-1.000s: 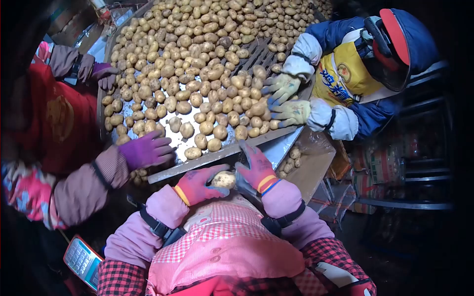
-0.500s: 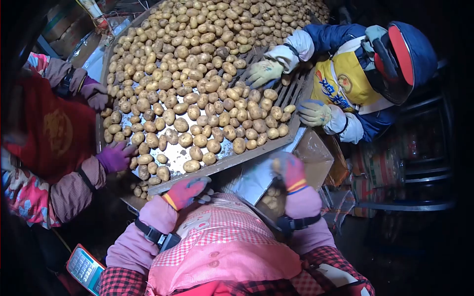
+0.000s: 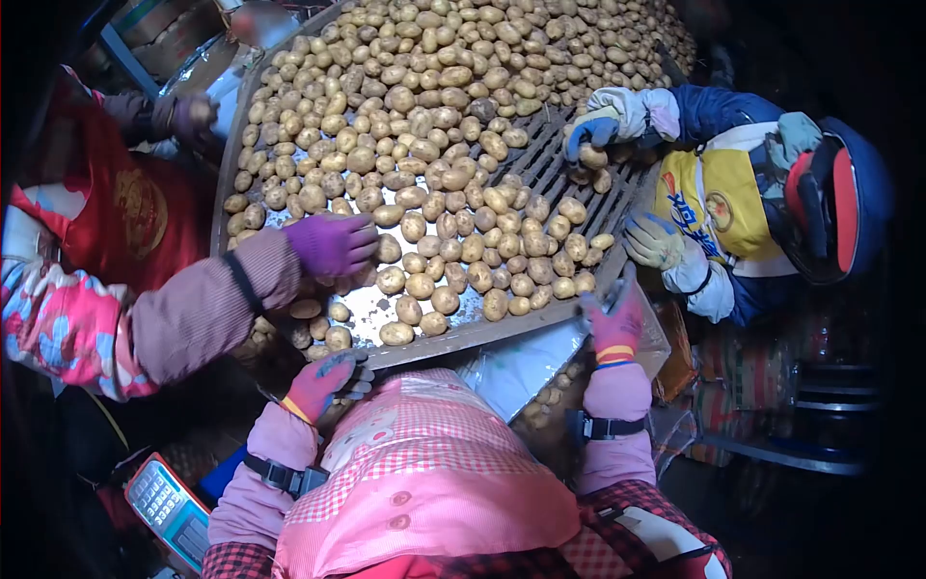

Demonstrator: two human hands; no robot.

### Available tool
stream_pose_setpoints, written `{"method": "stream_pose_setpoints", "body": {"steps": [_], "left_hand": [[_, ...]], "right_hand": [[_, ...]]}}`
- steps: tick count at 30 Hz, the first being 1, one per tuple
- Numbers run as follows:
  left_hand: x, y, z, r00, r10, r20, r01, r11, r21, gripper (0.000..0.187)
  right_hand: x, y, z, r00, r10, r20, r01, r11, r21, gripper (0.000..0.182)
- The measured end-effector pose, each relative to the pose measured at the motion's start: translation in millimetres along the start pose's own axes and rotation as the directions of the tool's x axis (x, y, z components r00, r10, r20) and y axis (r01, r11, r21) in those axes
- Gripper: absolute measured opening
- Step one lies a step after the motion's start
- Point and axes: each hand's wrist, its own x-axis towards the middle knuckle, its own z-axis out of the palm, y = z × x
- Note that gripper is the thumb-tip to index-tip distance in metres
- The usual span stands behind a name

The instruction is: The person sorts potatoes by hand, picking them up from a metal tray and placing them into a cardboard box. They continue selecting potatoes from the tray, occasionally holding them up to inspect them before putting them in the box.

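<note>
Potatoes (image 3: 415, 230) lie spread over a metal-topped sorting table (image 3: 463, 340) in front of me. My left hand (image 3: 333, 381), in a pink and grey glove, is just below the table's near left edge. Its fingers are loosely bent and slightly apart, and no potato shows in them. At the near right corner, my right hand (image 3: 614, 323), in a matching glove, reaches up beside the table rim. Its thumb stands away from the fingers, with nothing visible between them; the fingertips are a little blurred.
At the left, a co-worker's purple-gloved hand (image 3: 333, 245) is over the potatoes. A co-worker at the right holds potatoes in a gloved hand (image 3: 590, 133) above the slats (image 3: 540, 159). A pale sheet (image 3: 526, 376) and more potatoes are below the near edge. A keypad device (image 3: 166, 502) is lower left.
My right hand has moved up and right to the table corner. My left hand has shifted slightly left. The left co-worker's hand has reached in over the potatoes; the right co-worker has picked some up.
</note>
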Motion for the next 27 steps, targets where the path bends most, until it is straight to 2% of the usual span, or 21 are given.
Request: {"method": "stream_pose_setpoints", "body": {"steps": [1, 3, 4, 6, 7, 9, 10, 12, 13, 15, 17, 19, 20, 21, 23, 25, 26, 27], "left_hand": [[-0.8, -0.8, -1.2, 1.0, 0.016, -0.02, -0.016, 1.0, 0.003, 0.05], [-6.1, 0.9, -2.4, 0.999, 0.026, -0.044, -0.026, 1.0, -0.001, 0.049], [-9.7, 1.4, -4.4, 0.998, 0.035, -0.055, -0.035, 0.999, 0.0, 0.049], [-14.8, -2.5, -8.7, 0.994, 0.055, -0.094, -0.056, 0.998, -0.005, 0.049], [-17.4, -3.4, -10.2, 0.991, 0.065, -0.119, -0.066, 0.998, -0.008, 0.049], [-23.3, -4.4, -11.1, 0.986, 0.066, -0.153, -0.074, 0.996, -0.047, 0.048], [-26.8, -5.2, -10.9, 0.981, 0.074, -0.179, -0.084, 0.995, -0.051, 0.048], [-32.7, -5.6, -9.7, 0.973, 0.086, -0.214, -0.106, 0.991, -0.082, 0.046], [-35.1, -8.6, -9.1, 0.969, 0.095, -0.228, -0.119, 0.989, -0.09, 0.046], [-39.3, -10.7, -8.3, 0.962, 0.086, -0.259, -0.121, 0.985, -0.122, 0.044], [-40.8, -20.3, -7.7, 0.946, 0.09, -0.311, -0.139, 0.98, -0.14, 0.043], [-41.3, -23.2, -10.1, 0.93, 0.091, -0.358, -0.152, 0.977, -0.149, 0.042], [-40.5, -24.6, -11.1, 0.932, 0.08, -0.354, -0.144, 0.977, -0.16, 0.041], [-41.1, -24.7, -11.2, 0.934, 0.067, -0.35, -0.134, 0.976, -0.17, 0.041], [-43.7, -19.7, -5.9, 0.93, 0.09, -0.357, -0.154, 0.976, -0.155, 0.041], [-47.9, -16.3, -6.0, 0.923, 0.114, -0.368, -0.175, 0.975, -0.137, 0.041], [-51.8, -18.7, -5.9, 0.919, 0.107, -0.378, -0.179, 0.971, -0.161, 0.041], [-55.0, -22.3, -5.8, 0.916, 0.102, -0.389, -0.186, 0.965, -0.185, 0.041]], "right_hand": [[0.6, -15.8, 7.7, 1.0, -0.005, 0.01, 0.005, 1.0, 0.0, 0.1], [5.0, -44.2, 25.5, 0.991, -0.134, -0.017, 0.125, 0.957, -0.261, 0.106], [5.2, -55.8, 35.3, 0.989, -0.146, -0.01, 0.139, 0.958, -0.252, 0.106], [2.2, -75.0, 53.9, 0.937, -0.322, 0.136, 0.348, 0.896, -0.276, 0.099], [-1.5, -85.0, 65.1, 0.932, -0.335, 0.142, 0.362, 0.893, -0.267, 0.099], [-14.7, -104.1, 91.9, 0.759, -0.595, 0.264, 0.649, 0.721, -0.242, 0.09], [-24.5, -114.9, 104.3, 0.747, -0.609, 0.266, 0.663, 0.713, -0.23, 0.09], [-42.3, -136.6, 123.4, 0.564, -0.606, 0.561, 0.785, 0.605, -0.136, 0.083], [-46.7, -145.7, 128.4, 0.549, -0.618, 0.563, 0.796, 0.591, -0.129, 0.083], [-49.7, -163.6, 136.0, 0.582, -0.588, 0.562, 0.774, 0.612, -0.161, 0.082], [-41.7, -176.2, 153.2, 0.551, -0.608, 0.572, 0.783, 0.613, -0.103, 0.083], [-33.7, -199.2, 168.8, 0.513, -0.711, 0.481, 0.783, 0.618, 0.078, 0.082], [-30.0, -212.6, 172.0, 0.45, -0.708, 0.545, 0.82, 0.569, 0.061, 0.082], [-28.8, -224.4, 175.9, 0.442, -0.754, 0.486, 0.861, 0.509, 0.007, 0.08], [-18.7, -241.0, 189.1, 0.35, -0.887, 0.302, 0.879, 0.422, 0.222, 0.063], [12.2, -271.6, 180.2, 0.255, -0.897, 0.362, 0.808, 0.403, 0.43, 0.046], [19.8, -291.7, 164.4, 0.465, -0.837, 0.289, 0.745, 0.547, 0.382, 0.027], [46.6, -286.2, 171.3, 0.319, -0.933, 0.168, 0.894, 0.355, 0.272, 0.021]]}}
